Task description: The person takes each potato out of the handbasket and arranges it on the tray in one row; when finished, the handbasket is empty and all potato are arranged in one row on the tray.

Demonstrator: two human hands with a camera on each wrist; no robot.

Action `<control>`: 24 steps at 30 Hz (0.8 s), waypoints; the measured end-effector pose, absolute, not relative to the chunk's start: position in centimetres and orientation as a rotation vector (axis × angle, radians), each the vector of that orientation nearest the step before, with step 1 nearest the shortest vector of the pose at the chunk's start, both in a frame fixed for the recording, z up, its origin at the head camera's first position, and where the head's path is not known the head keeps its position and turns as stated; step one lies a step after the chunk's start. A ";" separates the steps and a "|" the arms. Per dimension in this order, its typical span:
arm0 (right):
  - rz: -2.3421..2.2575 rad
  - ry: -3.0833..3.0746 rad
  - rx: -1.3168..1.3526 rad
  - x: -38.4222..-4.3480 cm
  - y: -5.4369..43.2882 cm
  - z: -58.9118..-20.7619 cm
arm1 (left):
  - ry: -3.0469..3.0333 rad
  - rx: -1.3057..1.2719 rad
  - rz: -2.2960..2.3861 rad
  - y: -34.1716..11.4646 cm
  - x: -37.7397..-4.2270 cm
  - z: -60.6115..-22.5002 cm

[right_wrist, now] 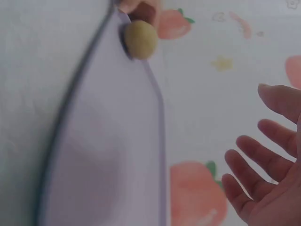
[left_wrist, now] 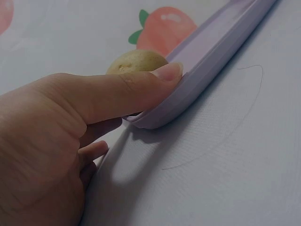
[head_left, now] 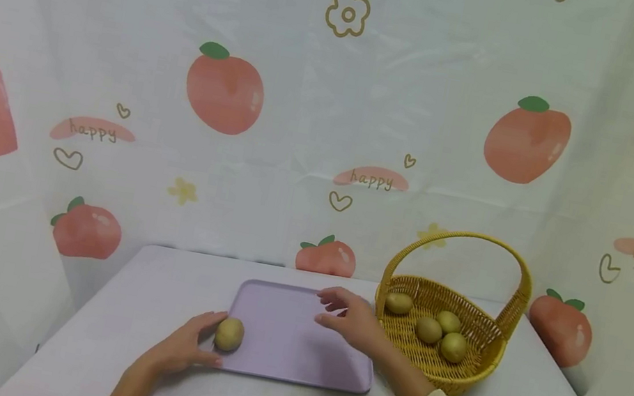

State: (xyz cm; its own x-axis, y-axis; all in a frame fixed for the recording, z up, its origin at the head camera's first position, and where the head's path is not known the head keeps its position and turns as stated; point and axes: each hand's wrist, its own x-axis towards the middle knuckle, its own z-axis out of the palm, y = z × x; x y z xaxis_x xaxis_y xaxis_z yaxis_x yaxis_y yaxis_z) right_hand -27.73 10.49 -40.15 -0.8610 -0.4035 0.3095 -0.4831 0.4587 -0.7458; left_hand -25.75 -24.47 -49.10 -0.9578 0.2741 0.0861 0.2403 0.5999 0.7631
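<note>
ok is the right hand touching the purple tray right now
Apart. The right wrist view shows it: a strip of the patterned backdrop is visible between the right hand and the rim of the purple tray.

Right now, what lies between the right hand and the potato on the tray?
Only a bare stretch of the tray lies between the right hand and the potato, as the head view shows.
</note>
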 end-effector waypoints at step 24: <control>1.195 -2.815 0.830 -29.7 22.3 -34.5 | 2.775 0.453 1.300 -24.3 -25.4 -48.6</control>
